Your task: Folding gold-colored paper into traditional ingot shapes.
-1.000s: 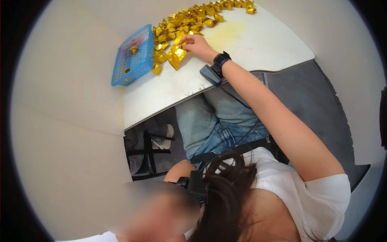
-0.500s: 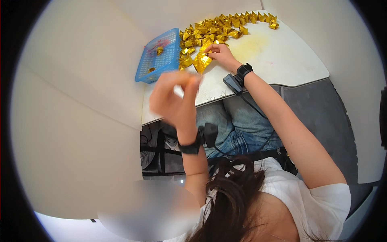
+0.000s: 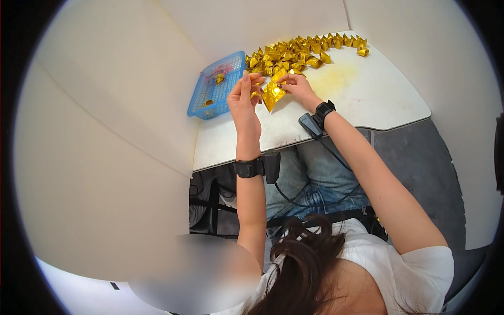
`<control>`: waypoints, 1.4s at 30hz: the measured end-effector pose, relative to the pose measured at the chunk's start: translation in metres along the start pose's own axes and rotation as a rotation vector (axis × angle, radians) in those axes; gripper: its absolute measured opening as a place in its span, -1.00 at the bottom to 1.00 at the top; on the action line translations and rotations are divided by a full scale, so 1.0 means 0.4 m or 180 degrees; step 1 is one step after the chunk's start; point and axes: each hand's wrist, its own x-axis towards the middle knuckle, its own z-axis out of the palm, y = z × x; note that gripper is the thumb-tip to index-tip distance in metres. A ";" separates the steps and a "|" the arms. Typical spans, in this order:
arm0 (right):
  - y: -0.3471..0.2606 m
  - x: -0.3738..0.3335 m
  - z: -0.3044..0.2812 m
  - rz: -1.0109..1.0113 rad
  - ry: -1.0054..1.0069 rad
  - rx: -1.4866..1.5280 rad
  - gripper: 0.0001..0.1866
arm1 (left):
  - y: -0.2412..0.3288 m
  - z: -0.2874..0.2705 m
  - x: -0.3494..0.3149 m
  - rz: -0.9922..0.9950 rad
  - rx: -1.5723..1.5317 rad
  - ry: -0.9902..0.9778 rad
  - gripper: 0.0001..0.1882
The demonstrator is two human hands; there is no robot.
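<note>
A shiny gold foil piece [image 3: 272,97], creased and pointed at its near corner, is pinched at its right side by my right hand [image 3: 300,89], thumb and fingertips closed on it. Just left of the foil, my left hand [image 3: 243,105] is raised with its fingers partly bent and apart, and nothing shows in it. Whether its fingertips touch the foil I cannot tell. Behind both hands spreads a pile of folded gold foil pieces [image 3: 283,52], many with pointed ends.
A blue plastic basket [image 3: 197,107] stands at the table's left, holding a few gold pieces and some reddish stuff. The white tabletop [image 3: 378,100] carries a yellowish stain. Pale walls [image 3: 121,105] rise around it. Cables run from both wristbands [image 3: 248,168].
My left hand has moved up and away from me, from over the near table edge to beside the foil. My right hand still pinches the foil.
</note>
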 end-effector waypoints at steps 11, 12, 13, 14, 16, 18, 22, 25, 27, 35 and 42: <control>0.000 0.003 0.002 -0.0037 -0.0022 0.0040 -0.80 | 0.002 0.007 0.027 0.0192 0.0307 -0.0166 -0.73; -0.001 0.001 0.004 -0.0033 -0.0025 0.0043 -0.80 | -0.004 0.001 0.035 0.0232 0.0518 -0.0067 -0.77; -0.002 -0.001 0.005 -0.0035 -0.0024 0.0034 -0.80 | -0.016 -0.008 0.048 0.0229 0.0521 -0.0065 -0.77; -0.003 -0.002 0.005 -0.0036 -0.0022 0.0021 -0.79 | -0.036 -0.024 0.065 0.0151 0.0614 0.0016 -0.80; 0.001 0.001 0.003 -0.0023 -0.0036 0.0062 -0.79 | -0.073 -0.053 0.092 0.0082 0.0707 0.0087 -0.82; 0.003 0.005 -0.002 -0.0002 -0.0033 0.0101 -0.78 | -0.114 -0.081 0.117 0.0097 0.1236 0.0450 -0.80; -0.023 -0.007 -0.003 0.0087 0.0175 0.0298 -0.80 | -0.165 -0.118 0.136 -0.0164 0.1174 0.0502 -0.80; -0.032 -0.005 0.007 0.0072 0.0168 0.0502 -0.79 | -0.212 -0.148 0.147 -0.0482 0.0778 0.0272 -0.75; -0.036 -0.005 0.005 0.0090 0.0152 0.0544 -0.78 | -0.231 -0.143 0.146 -0.0968 0.0725 -0.0202 -0.68; -0.033 -0.011 0.001 0.0063 0.0194 0.0646 -0.51 | -0.261 -0.119 0.125 -0.1254 0.0836 -0.0624 -0.55; -0.008 0.000 0.010 0.0143 0.0347 0.0708 -0.34 | -0.288 -0.130 0.119 -0.1269 0.0665 -0.0439 -0.64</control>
